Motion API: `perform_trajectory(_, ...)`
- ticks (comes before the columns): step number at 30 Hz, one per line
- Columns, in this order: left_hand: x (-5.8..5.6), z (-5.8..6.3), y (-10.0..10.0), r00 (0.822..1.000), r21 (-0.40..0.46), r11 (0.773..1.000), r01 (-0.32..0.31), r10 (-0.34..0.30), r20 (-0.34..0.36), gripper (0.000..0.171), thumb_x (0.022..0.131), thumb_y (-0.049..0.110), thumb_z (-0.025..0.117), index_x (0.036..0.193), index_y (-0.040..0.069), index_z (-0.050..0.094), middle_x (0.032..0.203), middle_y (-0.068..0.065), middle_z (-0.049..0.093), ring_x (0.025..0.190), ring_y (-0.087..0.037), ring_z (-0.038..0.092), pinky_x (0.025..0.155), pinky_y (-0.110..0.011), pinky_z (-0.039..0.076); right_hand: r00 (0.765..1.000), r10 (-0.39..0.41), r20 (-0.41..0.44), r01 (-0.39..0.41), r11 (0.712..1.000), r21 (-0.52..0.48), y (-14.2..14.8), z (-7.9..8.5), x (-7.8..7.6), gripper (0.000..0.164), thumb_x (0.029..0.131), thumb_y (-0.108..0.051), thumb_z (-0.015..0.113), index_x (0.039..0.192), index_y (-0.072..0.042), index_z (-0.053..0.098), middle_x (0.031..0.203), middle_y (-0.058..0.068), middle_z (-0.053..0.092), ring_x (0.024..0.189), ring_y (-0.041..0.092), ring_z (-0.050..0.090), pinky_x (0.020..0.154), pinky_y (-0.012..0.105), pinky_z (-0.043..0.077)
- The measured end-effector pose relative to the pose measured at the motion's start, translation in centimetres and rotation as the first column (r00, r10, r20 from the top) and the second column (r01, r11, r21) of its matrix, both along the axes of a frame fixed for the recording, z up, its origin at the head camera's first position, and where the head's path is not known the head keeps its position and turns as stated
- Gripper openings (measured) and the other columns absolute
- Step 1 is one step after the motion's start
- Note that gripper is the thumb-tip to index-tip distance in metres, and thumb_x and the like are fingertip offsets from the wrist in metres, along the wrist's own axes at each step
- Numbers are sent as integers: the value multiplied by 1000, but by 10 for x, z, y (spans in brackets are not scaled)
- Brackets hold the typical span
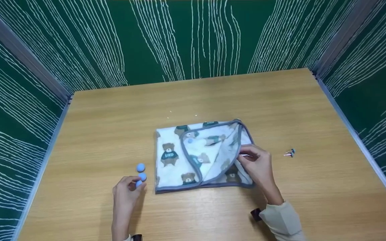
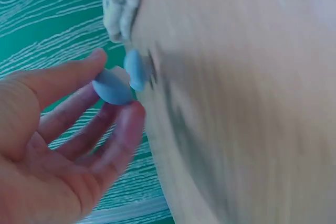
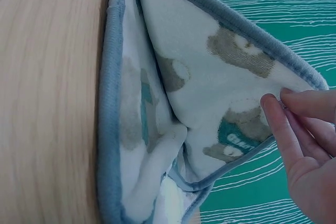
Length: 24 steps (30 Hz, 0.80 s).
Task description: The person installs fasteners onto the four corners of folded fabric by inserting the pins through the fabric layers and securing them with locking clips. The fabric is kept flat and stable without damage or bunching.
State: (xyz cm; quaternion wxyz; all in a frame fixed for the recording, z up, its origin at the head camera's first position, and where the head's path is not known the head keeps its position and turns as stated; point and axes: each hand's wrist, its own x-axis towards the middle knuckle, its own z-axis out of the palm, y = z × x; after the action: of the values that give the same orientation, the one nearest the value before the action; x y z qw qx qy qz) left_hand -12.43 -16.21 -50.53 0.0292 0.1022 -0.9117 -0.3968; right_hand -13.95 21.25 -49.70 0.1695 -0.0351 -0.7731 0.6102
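Note:
A folded white baby blanket (image 1: 169, 174) with brown bears and grey-blue binding lies on the table, its upper layer turned back into a raised flap. My right hand (image 1: 258, 165) pinches the flap near its right edge. A small pale sliver shows between those fingers, its kind unclear; in the right wrist view the fingertips (image 3: 270, 103) meet in front of the lifted fleece. Left of the blanket, my left hand (image 1: 126, 192) pinches a blue dome-shaped cap (image 2: 113, 86) between thumb and fingers. Another blue cap (image 2: 135, 70) sits just beyond it, and a further blue cap (image 1: 140, 167) lies behind.
Two small pins (image 1: 290, 153) with dark teal heads lie right of the blanket. A blue round spot (image 1: 190, 140) shows on the flap. Tiny white bits (image 1: 196, 115) lie behind the blanket. Green walls with white lines enclose the wooden table (image 1: 112, 124) at the back and sides.

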Motion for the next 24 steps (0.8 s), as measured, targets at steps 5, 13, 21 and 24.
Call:
perform_trajectory(5,-2,1,7,995,60,997,48,-43,-86,21,76,2,77,96,0,71,96,-8,66,88,-23,62,70,-27,55,1000,-2,27,2,1000,-3,0,1,1,15,77,6,73,90,-1,74,91,10,69,84,13,65,75,23,54)
perform_trajectory(13,-5,6,17,986,147,982,118,-99,-135,23,77,4,77,98,-1,70,98,-7,65,90,-23,63,69,-23,55,1000,-5,24,5,1000,-13,-4,14,5,14,77,9,71,90,6,72,91,17,68,82,13,65,73,22,55)
perform_trajectory(21,-9,6,30,940,187,951,247,-188,-285,22,76,7,78,96,1,71,92,-5,64,80,-24,65,68,-28,56,1000,-4,-12,4,1000,-23,2,-5,0,15,76,8,72,88,-1,74,88,9,69,82,16,66,72,25,55)
perform_trajectory(24,-11,6,36,929,218,935,280,-207,-307,22,76,7,79,95,2,71,91,-5,64,83,-24,65,69,-27,56,1000,-1,-10,1,1000,-23,2,-5,0,15,76,8,72,88,-1,74,88,9,69,83,17,66,73,26,55)
